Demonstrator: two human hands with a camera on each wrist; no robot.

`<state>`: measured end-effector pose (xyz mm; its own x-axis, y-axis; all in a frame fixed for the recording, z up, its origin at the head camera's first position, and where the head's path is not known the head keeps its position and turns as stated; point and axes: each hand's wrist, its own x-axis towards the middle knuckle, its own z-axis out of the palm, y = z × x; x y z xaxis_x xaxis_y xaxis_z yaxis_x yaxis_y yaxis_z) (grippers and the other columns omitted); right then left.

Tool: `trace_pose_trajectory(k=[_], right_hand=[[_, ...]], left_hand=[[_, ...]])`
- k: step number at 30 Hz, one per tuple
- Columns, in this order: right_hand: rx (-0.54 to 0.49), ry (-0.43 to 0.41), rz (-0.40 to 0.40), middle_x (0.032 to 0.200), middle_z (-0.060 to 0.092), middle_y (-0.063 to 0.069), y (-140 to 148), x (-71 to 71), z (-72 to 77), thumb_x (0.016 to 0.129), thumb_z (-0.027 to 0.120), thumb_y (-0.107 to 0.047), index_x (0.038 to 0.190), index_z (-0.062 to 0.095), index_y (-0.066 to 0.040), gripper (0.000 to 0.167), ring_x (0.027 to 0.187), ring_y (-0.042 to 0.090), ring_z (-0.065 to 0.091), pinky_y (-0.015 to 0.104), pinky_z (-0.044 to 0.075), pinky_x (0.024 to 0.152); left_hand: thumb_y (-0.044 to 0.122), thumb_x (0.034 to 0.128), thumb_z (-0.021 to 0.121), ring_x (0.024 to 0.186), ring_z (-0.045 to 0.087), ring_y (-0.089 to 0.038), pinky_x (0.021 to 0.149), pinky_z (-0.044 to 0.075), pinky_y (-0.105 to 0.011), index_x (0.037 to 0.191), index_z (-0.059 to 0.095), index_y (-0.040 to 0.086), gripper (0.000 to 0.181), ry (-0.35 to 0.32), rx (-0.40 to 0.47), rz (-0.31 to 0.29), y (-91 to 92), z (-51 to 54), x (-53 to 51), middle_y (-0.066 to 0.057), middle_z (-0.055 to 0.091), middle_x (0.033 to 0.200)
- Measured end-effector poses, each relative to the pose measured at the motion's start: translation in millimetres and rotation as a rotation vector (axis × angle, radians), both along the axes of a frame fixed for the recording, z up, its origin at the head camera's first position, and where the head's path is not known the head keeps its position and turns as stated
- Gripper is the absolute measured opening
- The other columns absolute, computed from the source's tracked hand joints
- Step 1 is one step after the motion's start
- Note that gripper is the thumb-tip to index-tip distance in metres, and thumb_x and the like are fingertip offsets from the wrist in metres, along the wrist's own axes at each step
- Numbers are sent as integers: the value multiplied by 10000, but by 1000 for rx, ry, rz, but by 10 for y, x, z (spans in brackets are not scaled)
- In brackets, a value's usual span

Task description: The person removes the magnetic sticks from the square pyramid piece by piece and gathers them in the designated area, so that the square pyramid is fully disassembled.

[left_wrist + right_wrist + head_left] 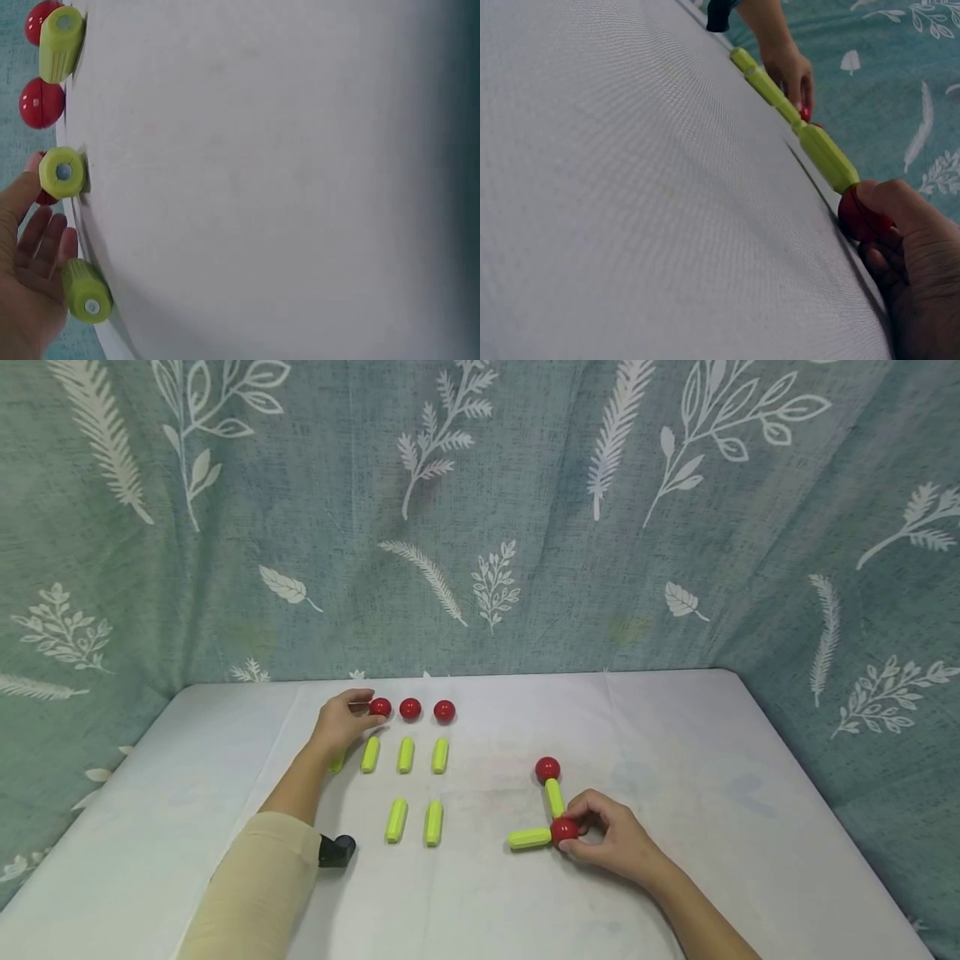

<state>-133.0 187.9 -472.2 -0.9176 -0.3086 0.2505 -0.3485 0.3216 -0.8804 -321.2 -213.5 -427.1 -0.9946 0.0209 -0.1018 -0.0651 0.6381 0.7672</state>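
My left hand (343,722) is at the left end of a row of red balls, with its thumb and fingers around the end red ball (380,707). In the left wrist view a yellow-green rod (63,172) with a silvery disc in its end mostly hides that ball. My right hand (611,839) pinches another red ball (564,832) between thumb and fingers. One yellow-green rod (529,838) points left from this ball. A second rod (554,798) runs away from it to a further red ball (547,769).
Two more red balls, a middle one (410,709) and a right one (444,712), continue the row. Several loose rods (406,755) lie before them, with two nearer rods, one at left (396,821). A black object (337,851) sits beside the left sleeve. Patterned green cloth (465,527) hangs behind the white table (480,910).
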Motion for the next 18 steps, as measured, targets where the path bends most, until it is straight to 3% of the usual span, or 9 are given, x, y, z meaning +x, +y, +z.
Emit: trace_pose_trajectory(k=[7,12,18], right_hand=[[5,23,-1,931,622,-22,7,2,6,718,814,-107,931,604,-163,305,805,103,585,232,526,725],[-1,49,16,929,623,-10,3,16,-6,716,813,-87,936,600,-148,312,802,108,587,236,527,719],[4,121,25,922,628,40,-27,25,-24,684,804,16,936,601,-98,343,791,127,592,260,533,696]], left_hand=[[190,847,716,1299,420,-344,1043,383,-465,1395,434,40,634,69,24,-47,-26,100,128,-192,463,1394],[164,839,724,1252,476,-322,1026,409,-439,1370,460,27,608,113,65,-82,71,157,317,-180,502,1359],[144,829,731,1228,499,-320,1028,406,-444,1343,483,18,585,127,83,-190,246,212,547,-182,535,1323]])
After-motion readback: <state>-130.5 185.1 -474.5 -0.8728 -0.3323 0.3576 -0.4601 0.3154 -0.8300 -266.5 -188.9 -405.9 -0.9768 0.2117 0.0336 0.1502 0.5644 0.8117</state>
